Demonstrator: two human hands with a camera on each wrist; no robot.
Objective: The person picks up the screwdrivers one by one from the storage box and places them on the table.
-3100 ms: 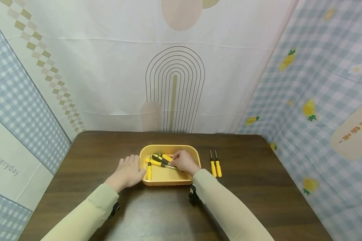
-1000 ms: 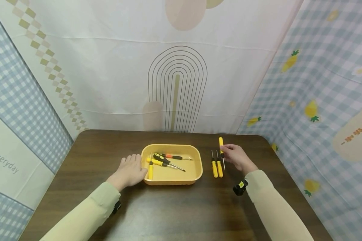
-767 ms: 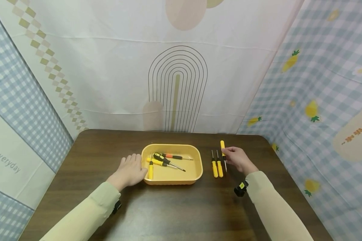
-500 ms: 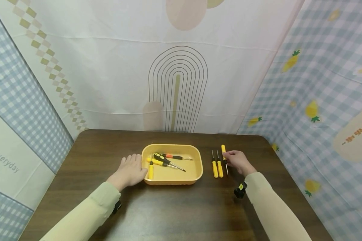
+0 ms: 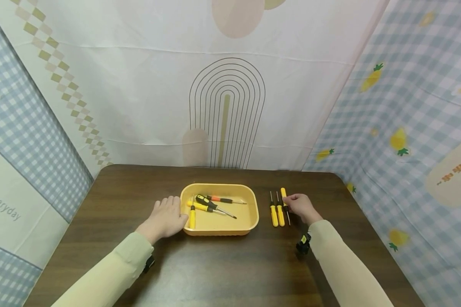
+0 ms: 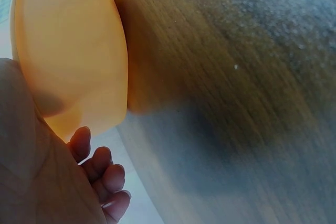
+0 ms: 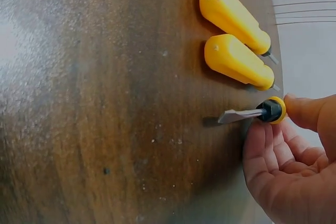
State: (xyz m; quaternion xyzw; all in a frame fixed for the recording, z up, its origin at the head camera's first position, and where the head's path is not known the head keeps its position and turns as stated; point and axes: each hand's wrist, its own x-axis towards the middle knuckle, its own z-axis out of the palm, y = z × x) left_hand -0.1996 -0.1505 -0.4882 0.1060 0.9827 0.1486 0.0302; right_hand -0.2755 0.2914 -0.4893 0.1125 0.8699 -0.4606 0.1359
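The right hand (image 5: pixel 302 205) pinched the yellow-handled screwdriver (image 7: pixel 269 111), probably light, stiff and best held by its smooth handle (image 5: pixel 283 192), low over the table (image 5: pixel 230 264) beside two similar screwdrivers (image 5: pixel 274 215), while the left hand (image 5: pixel 164 217) rested loosely, without clenching, against the left end of the yellow tray (image 5: pixel 220 233), which contained four loose screwdrivers (image 5: pixel 204 201).

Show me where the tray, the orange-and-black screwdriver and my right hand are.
Tray (image 5: pixel 219 233): head view, front wall.
Orange-and-black screwdriver (image 5: pixel 226 200): head view, black handle part.
Right hand (image 5: pixel 301 206): head view, back.
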